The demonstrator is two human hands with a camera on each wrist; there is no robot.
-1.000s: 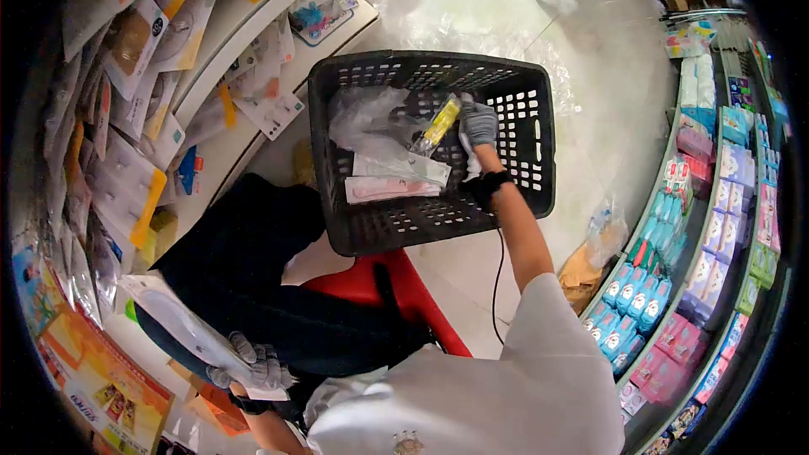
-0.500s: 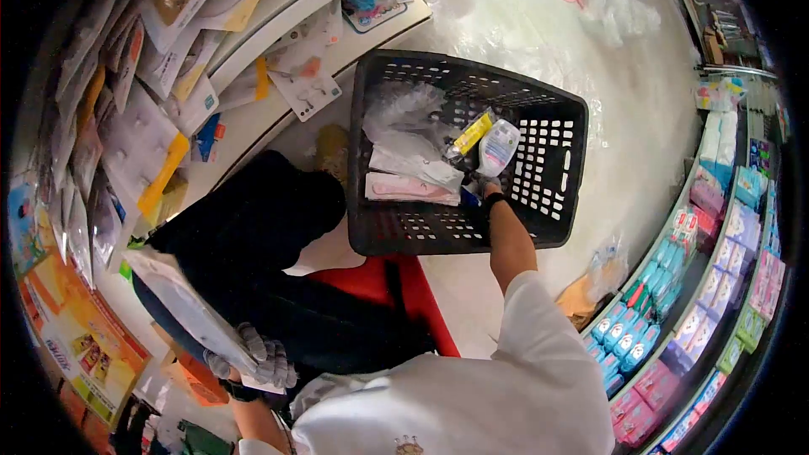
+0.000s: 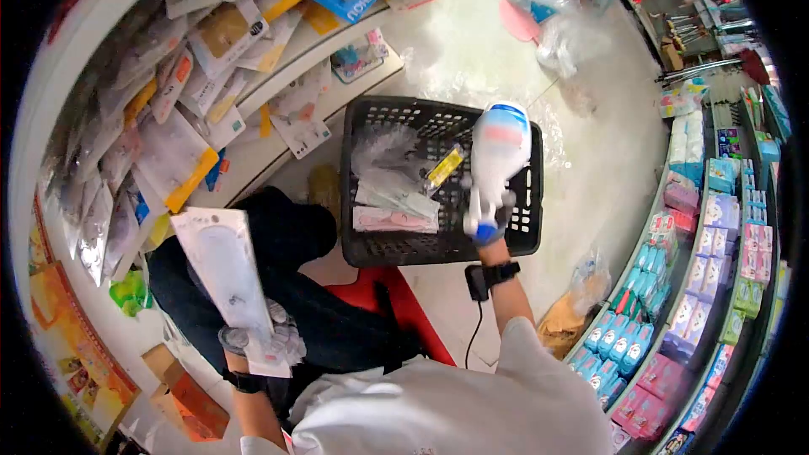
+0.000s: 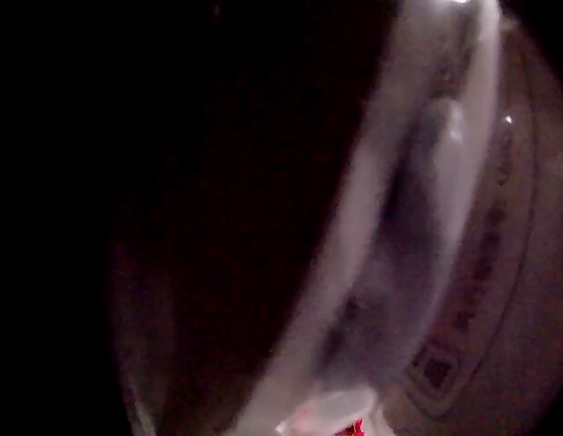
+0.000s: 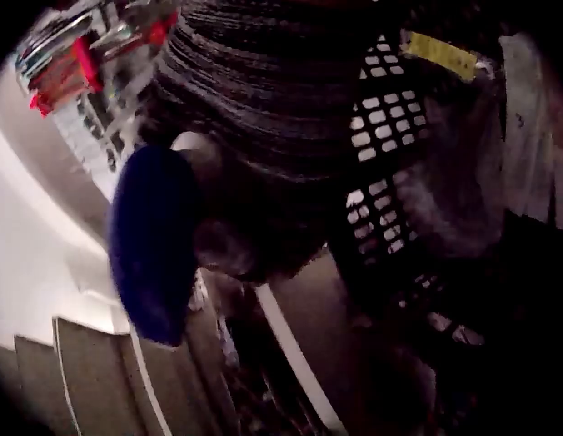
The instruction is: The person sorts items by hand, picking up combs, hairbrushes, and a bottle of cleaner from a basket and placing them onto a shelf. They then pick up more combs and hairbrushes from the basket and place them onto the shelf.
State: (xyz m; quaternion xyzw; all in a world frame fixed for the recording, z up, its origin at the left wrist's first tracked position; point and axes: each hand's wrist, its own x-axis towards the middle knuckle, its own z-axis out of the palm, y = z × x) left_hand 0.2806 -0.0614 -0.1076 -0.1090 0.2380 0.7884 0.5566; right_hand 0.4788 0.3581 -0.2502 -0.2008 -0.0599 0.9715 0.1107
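In the head view the gloved right hand (image 3: pixel 492 217) grips a white spray bottle (image 3: pixel 500 147) by its neck, above the right part of a black basket (image 3: pixel 358 246). The bottle's blue nozzle (image 5: pixel 154 245) shows beside the gloved hand (image 5: pixel 263 118) in the right wrist view. The gloved left hand (image 3: pixel 274 340) holds a long white flat package (image 3: pixel 221 257) over the person's leg. Inside the basket lie a yellow packet (image 3: pixel 445 167), clear plastic (image 3: pixel 383 152) and flat white and pink packages (image 3: pixel 392 219). The left wrist view is dark and blurred.
Hanging packages crowd the shelf (image 3: pixel 282 80) on the left. Stocked shelves (image 3: pixel 666 320) curve along the right. A red stool (image 3: pixel 404 307) stands below the basket, and plastic wrap (image 3: pixel 560 46) lies on the floor. A cardboard box (image 3: pixel 190 400) is at lower left.
The right hand has taken hold of the spray bottle and lifted it from inside the basket. The left hand's package has swung to a steeper angle, and the head view has shifted.
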